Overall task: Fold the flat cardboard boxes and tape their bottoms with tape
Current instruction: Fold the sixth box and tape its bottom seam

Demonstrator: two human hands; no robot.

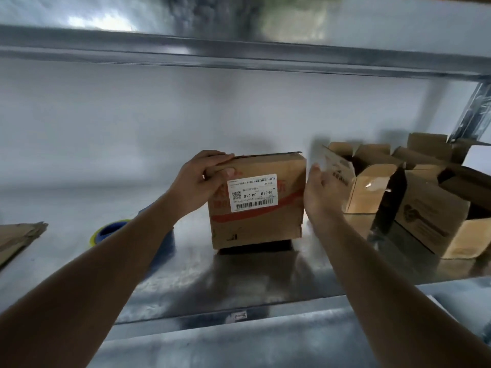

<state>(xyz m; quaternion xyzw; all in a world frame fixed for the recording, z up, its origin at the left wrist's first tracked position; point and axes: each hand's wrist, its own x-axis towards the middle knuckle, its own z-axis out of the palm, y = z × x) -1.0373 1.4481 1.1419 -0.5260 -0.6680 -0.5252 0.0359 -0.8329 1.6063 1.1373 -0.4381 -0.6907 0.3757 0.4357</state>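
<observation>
Our left hand [198,181] holds the top left corner of a brown cardboard box [257,200]. The fingers [220,158] bend over the top edge and the thumb presses on the front face, so the corner is pinched between them. Our right hand [322,192] is just beside the right side of the box. Its fingers are straight and a bit apart, with the palm turned up and toward the box. It holds nothing. The hand looks blurry, so we cannot tell if it touches the box.

The box stands on a shiny metal shelf [186,274], right between our two hands. It is square and looks closed on top. Its front has red marks and a white label [252,192] with black bars and small print on it.

To the right of our right hand stand more folded boxes [414,203], packed close together. Their top flaps stick up and they are open. Clear shiny tape shows on one of them.

Behind our left arm lies a tape roll [111,229], round, blue inside with a yellow rim. Far left on the shelf lie flat cardboard sheets [18,237], thin and brown.
</observation>
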